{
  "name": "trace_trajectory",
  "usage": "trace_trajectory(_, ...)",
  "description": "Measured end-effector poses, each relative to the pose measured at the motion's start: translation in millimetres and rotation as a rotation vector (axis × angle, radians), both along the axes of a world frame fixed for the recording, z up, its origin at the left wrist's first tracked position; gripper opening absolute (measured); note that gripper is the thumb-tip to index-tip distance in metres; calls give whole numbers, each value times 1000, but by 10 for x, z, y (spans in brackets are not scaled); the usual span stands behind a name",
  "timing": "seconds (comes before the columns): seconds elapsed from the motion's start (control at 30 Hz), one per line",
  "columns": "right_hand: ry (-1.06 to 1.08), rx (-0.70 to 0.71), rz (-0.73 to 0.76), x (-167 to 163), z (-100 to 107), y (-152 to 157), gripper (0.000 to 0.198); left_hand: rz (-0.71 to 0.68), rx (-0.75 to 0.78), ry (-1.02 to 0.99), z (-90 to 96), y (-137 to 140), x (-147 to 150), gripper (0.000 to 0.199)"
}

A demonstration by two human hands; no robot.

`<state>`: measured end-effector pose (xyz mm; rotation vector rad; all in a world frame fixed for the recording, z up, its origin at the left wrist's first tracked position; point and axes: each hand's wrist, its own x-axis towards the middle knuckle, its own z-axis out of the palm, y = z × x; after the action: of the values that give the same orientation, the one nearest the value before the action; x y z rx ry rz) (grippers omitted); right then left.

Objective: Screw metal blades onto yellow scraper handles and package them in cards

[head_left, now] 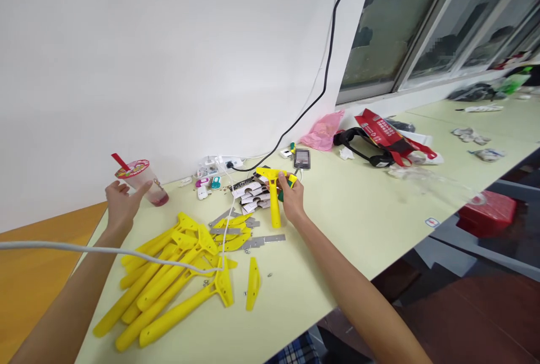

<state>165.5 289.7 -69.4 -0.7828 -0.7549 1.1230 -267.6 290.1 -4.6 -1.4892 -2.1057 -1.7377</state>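
At the left, my left hand (122,205) is at a clear plastic cup (148,179) with a patterned lid, a red straw and a little red drink at the bottom. Its thumb lies across the front and the fingers curl at the side; the cup leans left. My right hand (292,198) is closed on a yellow scraper (275,206), its head up and handle pointing down, together with a green and yellow screwdriver (291,182). Below lies a pile of yellow scraper handles (169,279), beside yellow clamp pieces (253,284) and flat metal blades (264,241).
Small boxes (255,198) stand behind the blades, near a power strip (230,162). A white cable (126,250) crosses over the pile. At the back right lie a pink plastic bag (324,130), black headphones (363,150) and a red bag (383,133). A red stool (489,213) is beyond the table's edge.
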Motion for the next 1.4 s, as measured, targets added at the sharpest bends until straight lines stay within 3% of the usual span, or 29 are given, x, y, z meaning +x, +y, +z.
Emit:
trace_trajectory(0.1, 43, -13, 35, -24, 36, -35, 51, 17, -7, -103, -151, -327, 117, 70)
trace_trajectory(0.17, 47, -32, 78, -60, 40, -45, 50, -90, -48, -157, -221, -614, 298, 63)
trace_trajectory(0.27, 45, -65, 149, -133, 55, -75, 50, -212, -109, -149, -228, -1059, 670, 41)
trace_trajectory(0.37, 64, -93, 214, -188, 110, -211, 48, -324, -141, -179, -171, -1458, 1010, 33)
trace_trajectory(0.53, 109, -156, 259, -195, 196, -818, 40, -310, -198, -277, -267, -2179, 1414, 28)
trace_trajectory(0.67, 130, -244, 273, -291, 188, -1418, 37, -500, -251, -458, -458, -2665, 1853, 31)
trace_trajectory(0.73, 146, -287, 287, -401, 187, -1643, 36, -672, -345, -517, -488, -2716, 2090, 26)
trace_trajectory(0.83, 150, -321, 291, -573, 209, -1844, 34, -850, -436, -597, -453, -2547, 2327, 31)
trace_trajectory(0.93, 90, -287, 292, -628, 234, -1904, 36, -942, -423, -636, -396, -2297, 2377, 33)
trace_trajectory(1.03, -62, -157, 323, -488, 207, -1881, 38, -1041, -455, -776, -362, -2142, 2313, 39)
trace_trajectory(1.1, -263, -54, 314, -307, 146, -1856, 36, -1035, -429, -864, -352, -2085, 2236, 44)
trace_trajectory(1.17, -617, 61, 300, -110, 70, -1850, 30, -975, -366, -932, -354, -2036, 2144, 48)
trace_trajectory(1.27, -1069, 321, 483, 104, -20, -1893, 31, -884, -282, -1011, -384, -1962, 2004, 49)
trace_trajectory(1.4, -1376, 533, 726, 148, -73, -1952, 58, -811, -218, -1105, -454, -1908, 1902, 47)
